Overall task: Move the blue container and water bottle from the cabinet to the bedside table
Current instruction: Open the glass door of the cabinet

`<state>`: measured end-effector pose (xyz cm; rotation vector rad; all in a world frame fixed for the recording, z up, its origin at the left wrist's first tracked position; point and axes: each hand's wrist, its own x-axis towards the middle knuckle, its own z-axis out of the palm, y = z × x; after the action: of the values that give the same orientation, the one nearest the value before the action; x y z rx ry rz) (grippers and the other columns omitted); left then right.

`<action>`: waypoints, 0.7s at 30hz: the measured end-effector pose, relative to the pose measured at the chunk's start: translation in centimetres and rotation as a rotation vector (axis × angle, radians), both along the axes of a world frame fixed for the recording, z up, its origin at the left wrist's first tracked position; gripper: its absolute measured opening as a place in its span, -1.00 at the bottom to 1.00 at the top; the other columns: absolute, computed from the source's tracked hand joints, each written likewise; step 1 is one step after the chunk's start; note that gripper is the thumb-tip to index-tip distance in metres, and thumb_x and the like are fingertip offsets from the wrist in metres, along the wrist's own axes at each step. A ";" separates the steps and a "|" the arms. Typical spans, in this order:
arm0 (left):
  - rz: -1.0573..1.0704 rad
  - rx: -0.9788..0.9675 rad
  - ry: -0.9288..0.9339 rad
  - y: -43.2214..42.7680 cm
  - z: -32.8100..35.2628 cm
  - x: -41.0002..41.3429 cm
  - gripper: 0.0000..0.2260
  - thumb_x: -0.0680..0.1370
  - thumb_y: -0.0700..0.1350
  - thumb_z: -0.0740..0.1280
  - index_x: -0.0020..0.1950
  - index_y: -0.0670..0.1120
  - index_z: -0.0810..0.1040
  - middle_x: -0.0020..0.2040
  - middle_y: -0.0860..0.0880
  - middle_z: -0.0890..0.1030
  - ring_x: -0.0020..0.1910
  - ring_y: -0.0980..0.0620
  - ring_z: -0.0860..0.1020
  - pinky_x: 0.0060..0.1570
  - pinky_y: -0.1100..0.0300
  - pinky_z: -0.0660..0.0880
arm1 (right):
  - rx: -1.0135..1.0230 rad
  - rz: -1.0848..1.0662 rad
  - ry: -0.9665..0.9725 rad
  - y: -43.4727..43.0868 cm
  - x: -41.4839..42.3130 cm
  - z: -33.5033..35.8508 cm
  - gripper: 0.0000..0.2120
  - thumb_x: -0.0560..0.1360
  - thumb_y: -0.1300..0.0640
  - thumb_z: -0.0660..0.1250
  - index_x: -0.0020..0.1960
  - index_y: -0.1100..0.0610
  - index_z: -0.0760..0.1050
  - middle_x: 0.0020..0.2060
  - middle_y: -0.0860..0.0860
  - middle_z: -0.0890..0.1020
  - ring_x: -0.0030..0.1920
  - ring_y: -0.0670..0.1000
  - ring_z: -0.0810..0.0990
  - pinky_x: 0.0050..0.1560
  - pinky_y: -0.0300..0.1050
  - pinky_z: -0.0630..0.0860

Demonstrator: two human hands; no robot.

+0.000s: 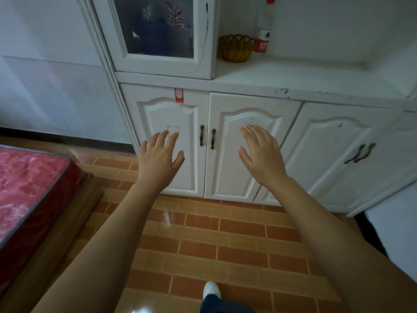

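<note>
A clear water bottle (263,28) with a red cap and red label stands upright at the back of the white cabinet's open counter (282,75). Behind the shut glass door (155,30) a dark blue shape shows dimly; I cannot tell what it is. My left hand (159,157) and my right hand (261,152) are stretched forward with fingers spread, both empty, in front of the shut lower doors (203,143), well below the bottle.
A brown wicker basket (235,48) sits on the counter just left of the bottle. A bed with a red mattress (27,188) fills the lower left. The floor (214,245) is orange brick-pattern tile. My white shoe (211,289) shows at the bottom.
</note>
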<state>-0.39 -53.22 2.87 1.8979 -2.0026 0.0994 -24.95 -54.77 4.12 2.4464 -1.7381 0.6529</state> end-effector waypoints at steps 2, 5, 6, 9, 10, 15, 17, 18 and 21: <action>0.020 0.004 -0.003 -1.8 -0.1 -0.5 -0.56 0.56 0.05 0.15 0.40 -0.06 0.26 0.41 -0.14 0.34 0.41 -0.14 0.26 0.38 -0.12 0.18 | 0.008 0.014 0.004 -2.6 -0.6 0.0 -0.53 0.55 0.02 0.07 0.39 0.19 0.25 0.38 0.17 0.35 0.41 0.16 0.25 0.38 0.08 0.15; 0.052 0.036 -0.018 -3.9 -0.6 -0.5 -0.55 0.56 0.07 0.14 0.41 -0.04 0.25 0.42 -0.13 0.33 0.43 -0.13 0.24 0.39 -0.12 0.16 | 0.041 0.031 0.010 -5.7 -1.1 0.0 -0.47 0.53 -0.07 -0.04 0.39 0.19 0.24 0.39 0.17 0.34 0.41 0.16 0.24 0.39 0.10 0.15; 0.064 0.046 -0.021 -4.7 -0.8 -0.4 -0.55 0.56 0.08 0.13 0.42 -0.03 0.24 0.43 -0.12 0.32 0.43 -0.13 0.23 0.40 -0.12 0.15 | 0.050 0.038 0.012 -6.7 -1.2 -0.1 -0.44 0.52 -0.10 -0.08 0.39 0.19 0.24 0.39 0.17 0.34 0.41 0.16 0.24 0.40 0.10 0.15; 0.087 0.060 -0.024 -7.0 -0.8 -0.2 -0.54 0.56 0.09 0.12 0.43 -0.03 0.22 0.44 -0.12 0.30 0.44 -0.13 0.21 0.41 -0.13 0.14 | 0.065 0.057 0.017 -9.4 -1.1 -0.4 -0.41 0.50 -0.11 -0.12 0.40 0.18 0.23 0.39 0.16 0.34 0.42 0.16 0.23 0.40 0.09 0.14; 0.087 0.059 -0.023 -7.9 -0.8 -0.2 -0.53 0.56 0.09 0.12 0.43 -0.03 0.22 0.44 -0.12 0.30 0.44 -0.13 0.21 0.41 -0.14 0.14 | 0.066 0.061 0.015 -10.3 -1.0 -0.4 -0.42 0.50 -0.11 -0.12 0.40 0.18 0.24 0.39 0.16 0.34 0.41 0.16 0.24 0.39 0.09 0.15; 0.073 0.037 -0.017 -12.5 -0.9 0.7 -0.53 0.55 0.10 0.14 0.43 -0.03 0.22 0.44 -0.12 0.30 0.44 -0.14 0.21 0.41 -0.16 0.16 | 0.052 0.071 -0.005 -14.7 0.2 -0.2 -0.44 0.50 -0.09 -0.09 0.39 0.18 0.25 0.37 0.17 0.36 0.40 0.18 0.26 0.37 0.12 0.19; 0.071 0.035 -0.019 -14.5 -1.0 1.4 -0.52 0.56 0.10 0.14 0.43 -0.03 0.21 0.44 -0.13 0.30 0.44 -0.14 0.21 0.41 -0.15 0.15 | 0.039 0.074 -0.009 -16.5 0.9 -0.2 -0.45 0.51 -0.07 -0.07 0.38 0.19 0.26 0.37 0.17 0.37 0.40 0.18 0.27 0.37 0.11 0.19; 0.069 0.041 -0.021 -15.5 -1.0 1.6 -0.52 0.56 0.10 0.13 0.44 -0.04 0.21 0.45 -0.13 0.29 0.44 -0.14 0.21 0.41 -0.14 0.15 | 0.034 0.072 -0.010 -17.4 1.2 -0.1 -0.46 0.51 -0.07 -0.06 0.38 0.20 0.27 0.37 0.17 0.37 0.39 0.18 0.27 0.37 0.11 0.19; 0.049 0.071 -0.024 -18.2 -1.0 2.1 -0.51 0.56 0.11 0.12 0.45 -0.04 0.17 0.46 -0.13 0.26 0.45 -0.12 0.18 0.43 -0.12 0.13 | 0.026 0.059 -0.011 -20.1 2.1 -0.1 -0.47 0.51 -0.05 -0.04 0.38 0.20 0.27 0.36 0.17 0.38 0.39 0.17 0.27 0.36 0.09 0.20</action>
<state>1.75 -71.46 1.84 1.9992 -2.0007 0.0660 -22.90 -74.82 4.06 2.5249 -1.6950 0.6553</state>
